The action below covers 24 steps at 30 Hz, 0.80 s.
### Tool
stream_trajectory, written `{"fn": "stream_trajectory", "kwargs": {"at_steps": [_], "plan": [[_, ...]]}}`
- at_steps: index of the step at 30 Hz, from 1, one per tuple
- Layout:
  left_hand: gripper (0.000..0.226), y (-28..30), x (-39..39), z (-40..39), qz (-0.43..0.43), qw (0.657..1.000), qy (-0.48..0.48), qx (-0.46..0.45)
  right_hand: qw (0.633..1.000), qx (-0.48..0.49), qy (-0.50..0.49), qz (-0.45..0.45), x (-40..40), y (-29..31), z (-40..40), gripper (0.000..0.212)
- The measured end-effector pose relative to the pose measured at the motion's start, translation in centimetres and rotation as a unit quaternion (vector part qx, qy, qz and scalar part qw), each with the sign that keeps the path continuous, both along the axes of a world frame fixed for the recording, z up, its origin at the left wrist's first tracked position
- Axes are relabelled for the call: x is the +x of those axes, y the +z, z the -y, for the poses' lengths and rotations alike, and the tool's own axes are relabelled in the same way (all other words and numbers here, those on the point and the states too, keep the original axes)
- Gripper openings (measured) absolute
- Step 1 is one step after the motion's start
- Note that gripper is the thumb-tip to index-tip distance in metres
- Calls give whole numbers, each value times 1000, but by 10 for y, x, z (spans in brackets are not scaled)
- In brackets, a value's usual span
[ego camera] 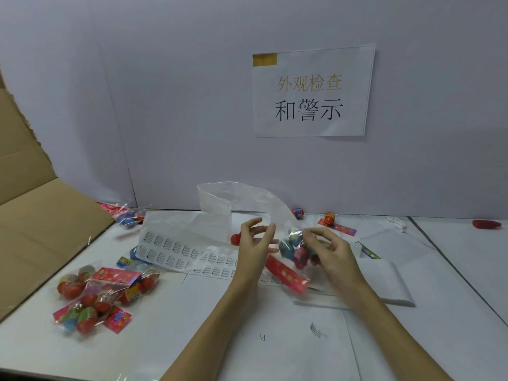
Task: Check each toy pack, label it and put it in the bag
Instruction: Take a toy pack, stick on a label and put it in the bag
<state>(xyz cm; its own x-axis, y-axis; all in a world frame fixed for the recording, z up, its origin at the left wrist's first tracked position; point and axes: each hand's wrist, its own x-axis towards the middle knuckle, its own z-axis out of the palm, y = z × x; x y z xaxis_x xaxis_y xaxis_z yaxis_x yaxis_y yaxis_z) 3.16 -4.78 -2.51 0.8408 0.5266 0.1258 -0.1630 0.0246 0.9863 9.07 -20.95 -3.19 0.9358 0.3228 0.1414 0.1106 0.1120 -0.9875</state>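
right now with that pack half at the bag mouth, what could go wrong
The left hand holds only the thin edge of the clear bag, so the mouth could fold shut or slip. The toy pack in the right hand trails its red header card outside, which may snag on the rim. I can't see a label on this pack, so it may go in unlabelled; the label sheet lies underneath.

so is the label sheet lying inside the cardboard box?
No, the label sheet lies flat on the white table, to the right of the open cardboard box.
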Motion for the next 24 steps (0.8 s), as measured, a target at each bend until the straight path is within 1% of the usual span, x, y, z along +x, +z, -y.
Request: {"fn": "stream_trajectory", "kwargs": {"at_steps": [1,2,4,6,8,10,12,14,16,19,20,22,23,24], "plan": [[45,1,-1,1,-6,1000,-21,-3,1000,-12,0,17,-1,0,1,27],[48,1,-2,1,-10,999,-42,-2,999,-20,3,26,-1,0,1,30],[38,1,-4,0,-6,998,-65,18,999,-34,9,25,-3,1,-1,42],[26,0,-5,-2,2,998,-58,10,998,-51,23,17,-4,2,-2,51],[23,0,-5,-5,8,999,-49,-17,997,-55,49,12,-5,3,-2,50],[22,2,-6,-6,24,998,-47,-31,996,-57,59,34,-8,4,-3,42],[23,6,-8,-5,31,999,-36,-26,991,-85,25,97,-7,2,-4,37],[23,8,-9,-3,35,999,-29,-16,984,-112,-10,140,-5,0,-1,39],[25,10,-10,-2,57,997,-43,-11,990,-83,14,117,-3,-1,0,40],[31,10,-10,-5,88,994,-65,20,995,12,91,44,-4,2,3,37],[34,10,-10,-6,89,993,-76,27,994,26,102,35,-5,5,4,36],[41,12,-11,-5,87,992,-90,26,995,13,79,51,-4,6,5,29],[40,13,-11,-5,92,992,-80,24,996,1,66,62,-3,6,5,30],[37,14,-11,-6,98,993,-64,22,996,-8,61,66,-2,5,5,39]]}}
